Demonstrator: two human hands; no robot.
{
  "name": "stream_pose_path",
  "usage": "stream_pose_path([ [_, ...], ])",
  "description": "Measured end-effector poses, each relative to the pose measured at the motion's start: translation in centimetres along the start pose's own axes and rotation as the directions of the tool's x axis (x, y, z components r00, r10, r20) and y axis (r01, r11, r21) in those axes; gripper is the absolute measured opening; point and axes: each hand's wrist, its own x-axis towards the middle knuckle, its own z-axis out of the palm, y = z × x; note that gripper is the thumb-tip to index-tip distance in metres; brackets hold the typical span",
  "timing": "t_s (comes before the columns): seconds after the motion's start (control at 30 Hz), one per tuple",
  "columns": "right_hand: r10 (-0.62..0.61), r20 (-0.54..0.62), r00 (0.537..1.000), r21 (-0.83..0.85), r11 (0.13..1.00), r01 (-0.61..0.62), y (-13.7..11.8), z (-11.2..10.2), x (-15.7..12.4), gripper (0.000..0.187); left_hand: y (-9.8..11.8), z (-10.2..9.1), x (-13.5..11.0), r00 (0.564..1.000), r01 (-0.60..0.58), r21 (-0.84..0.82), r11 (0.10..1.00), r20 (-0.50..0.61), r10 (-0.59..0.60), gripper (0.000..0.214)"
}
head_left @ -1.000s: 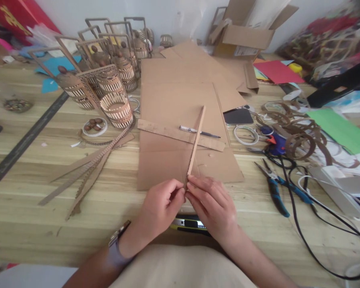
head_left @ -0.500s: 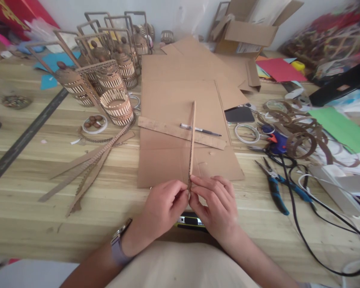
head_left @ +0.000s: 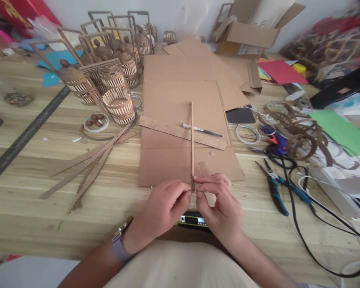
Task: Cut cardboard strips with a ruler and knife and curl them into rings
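Both hands pinch the near end of a long thin cardboard strip (head_left: 192,140), the left hand (head_left: 165,206) on one side and the right hand (head_left: 220,204) on the other, fingertips tight. The strip stands on its edge and points away over the big cardboard sheet (head_left: 174,108). Small, even pinches should keep it straight. A pen (head_left: 201,130) lies just right of the strip. Pliers (head_left: 274,188) and wires sit further right, so the left side has more room.

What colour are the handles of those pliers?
Blue handles on the pliers, clearest in the head view.
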Motion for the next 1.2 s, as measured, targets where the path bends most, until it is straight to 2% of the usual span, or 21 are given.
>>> stream_pose_path([
  [0.27, -0.067, 0.045, 0.997, 0.002, 0.998, 0.067, 0.3, -0.4, 0.1, 0.016, 0.1, -0.3, -0.1, 0.996, 0.083, -0.061, 0.995, 0.023, -0.082, 0.020],
  [0.43, -0.068, 0.030, 0.997, 0.007, 0.998, 0.068, 0.2, -0.2, 0.0, 0.018, 0.1, -0.5, 0.1, 0.958, 0.286, -0.227, 0.931, 0.098, -0.270, 0.017],
  [0.53, -0.077, 0.028, 0.997, -0.037, 0.996, 0.078, 0.2, 0.0, -0.1, 0.017, 0.0, -0.4, 0.2, 0.912, 0.409, -0.371, 0.833, 0.187, -0.365, 0.019],
  [0.63, -0.091, 0.037, 0.995, -0.100, 0.991, 0.094, 0.4, 0.3, -0.3, 0.015, -0.3, -0.2, 0.2, 0.856, 0.517, -0.507, 0.690, 0.285, -0.432, 0.021],
  [0.77, -0.093, 0.062, 0.994, -0.139, 0.985, 0.101, 0.6, 0.7, -0.7, 0.013, -0.7, 0.2, 0.3, 0.787, 0.615, -0.605, 0.506, 0.422, -0.451, 0.025],
  [0.83, -0.095, 0.071, 0.993, -0.147, 0.984, 0.105, 0.7, 0.8, -0.9, 0.013, -0.8, 0.5, 0.3, 0.772, 0.630, -0.628, 0.457, 0.443, -0.456, 0.026],
  [1.07, -0.119, 0.091, 0.989, -0.177, 0.975, 0.134, 0.4, 0.9, -1.0, 0.019, -0.3, 0.7, 0.2, 0.755, 0.640, -0.602, 0.479, 0.373, -0.540, 0.021],
  [1.2, -0.133, 0.106, 0.985, -0.172, 0.974, 0.150, 0.2, 0.8, -0.7, 0.018, -0.2, 0.7, 0.2, 0.767, 0.624, -0.582, 0.521, 0.330, -0.551, 0.017],
])
